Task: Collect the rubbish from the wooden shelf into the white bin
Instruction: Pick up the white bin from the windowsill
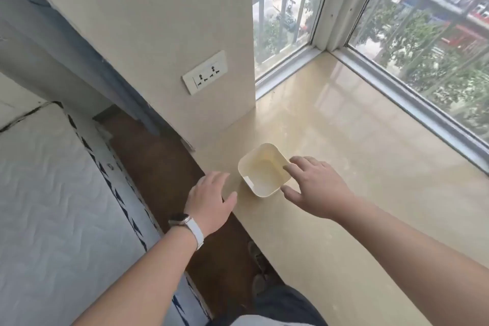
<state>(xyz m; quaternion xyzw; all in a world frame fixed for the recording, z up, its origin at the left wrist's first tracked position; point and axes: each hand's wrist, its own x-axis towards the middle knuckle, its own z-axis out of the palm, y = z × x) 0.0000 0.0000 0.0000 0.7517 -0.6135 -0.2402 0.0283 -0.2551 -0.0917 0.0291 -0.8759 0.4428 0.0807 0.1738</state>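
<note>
bin: your white bin [263, 170] sits on the glossy window ledge [370, 167], close to its front edge and looking empty; a pale label shows on the near inside wall

right hand: your right hand [315, 188] is at the bin's right rim, fingers spread and loose, fingertips about touching the rim; nothing pinched yet as far as I can see

left hand: your left hand [211, 198] hovers just left of the bin, palm down, fingers loosely together and slightly curled, holding nothing; watch [182, 219] on the wrist

rubbish: can't see any, and no wooden shelf in view either; only the ledge, a wall socket [205, 73] and a mattress [53, 193] off to the left

risk: the bin looks light and the ledge slick; grab one rim only and it'll probably tip or skate toward the edge and drop to the dark floor [169, 164]; I'd get both hands on it before lifting

risk 2: swing it carelessly once it's filled and things could spill; keep it level
</note>
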